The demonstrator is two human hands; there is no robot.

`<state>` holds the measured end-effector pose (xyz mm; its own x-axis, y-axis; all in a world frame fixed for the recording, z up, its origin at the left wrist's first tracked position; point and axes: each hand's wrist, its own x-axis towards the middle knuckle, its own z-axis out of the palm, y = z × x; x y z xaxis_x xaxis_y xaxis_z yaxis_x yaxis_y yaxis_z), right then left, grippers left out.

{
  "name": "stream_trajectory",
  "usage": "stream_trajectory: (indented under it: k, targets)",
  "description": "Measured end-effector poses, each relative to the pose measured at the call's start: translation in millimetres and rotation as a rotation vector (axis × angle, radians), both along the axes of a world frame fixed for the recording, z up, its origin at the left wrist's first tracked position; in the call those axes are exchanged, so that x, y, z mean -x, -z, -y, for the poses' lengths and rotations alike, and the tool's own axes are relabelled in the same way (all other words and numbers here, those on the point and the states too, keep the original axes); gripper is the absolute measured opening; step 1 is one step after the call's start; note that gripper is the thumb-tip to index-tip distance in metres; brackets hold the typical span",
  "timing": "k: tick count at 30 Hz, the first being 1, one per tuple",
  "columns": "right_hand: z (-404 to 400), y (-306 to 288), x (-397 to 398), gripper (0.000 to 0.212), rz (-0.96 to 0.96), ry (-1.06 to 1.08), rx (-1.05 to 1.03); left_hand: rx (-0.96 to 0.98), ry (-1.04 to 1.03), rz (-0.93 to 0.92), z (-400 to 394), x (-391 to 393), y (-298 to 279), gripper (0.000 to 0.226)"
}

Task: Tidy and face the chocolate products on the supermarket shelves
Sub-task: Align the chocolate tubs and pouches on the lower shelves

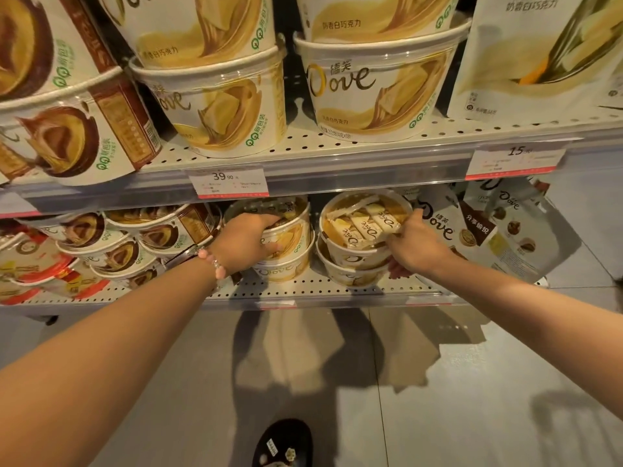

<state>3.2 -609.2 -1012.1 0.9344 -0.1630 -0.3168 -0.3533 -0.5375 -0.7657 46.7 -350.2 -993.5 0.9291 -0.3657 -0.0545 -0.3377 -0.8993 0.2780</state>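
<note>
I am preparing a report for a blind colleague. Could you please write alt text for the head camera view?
On the lower shelf, the left hand grips the top tub of one stack of white Dove tubs, while the right hand grips the neighbouring stack. More tubs stand on the upper shelf.

on the upper shelf you face a round cream-and-gold paper tub [377, 96] printed "dove" in gold-brown script with "德芙" above it, and the same "dove" runs across the white stand-up pouch [441, 227] on the lower shelf, beside a brown band reading "分享愉悦". the white paper price tag [228, 181] on the shelf rail reads "39.90", and the white price tag further right [515, 160] shows "15", its remaining print too small for you to read.
</note>
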Motion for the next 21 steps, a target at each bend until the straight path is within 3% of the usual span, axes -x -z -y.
stream_trajectory:
  k: [2,7,10,12,14,18,21]
  targets:
    - [3.5,2.6,3.5,0.055,0.054,-0.026,0.016,-0.024,0.007,0.028,-0.4,-2.2,3.8,0.044]
    - [0.5,5.0,-2.6,0.037,-0.003,0.094,-0.262,0.003,-0.007,0.045,-0.6,-6.5,6.8,0.040]
    - [-1.0,8.3,0.5,0.032,-0.039,0.138,-0.322,0.012,-0.007,0.009,-2.7,-10.5,4.3,0.040]
    - [2.4,8.4,10.3,0.033,0.057,0.115,-0.176,0.009,-0.005,-0.001,-3.5,-11.0,3.6,0.040]
    - [4.2,5.9,25.0,0.028,0.279,0.031,0.066,0.007,-0.004,0.011,-4.7,-10.5,3.8,0.040]
    - [6.5,5.9,34.1,0.050,0.575,-0.322,0.535,-0.001,0.014,0.023,-5.5,-11.2,4.9,0.041]
    - [6.4,7.6,16.5,0.069,0.606,-0.557,0.820,0.004,0.041,-0.002,-9.5,-12.1,5.4,0.042]
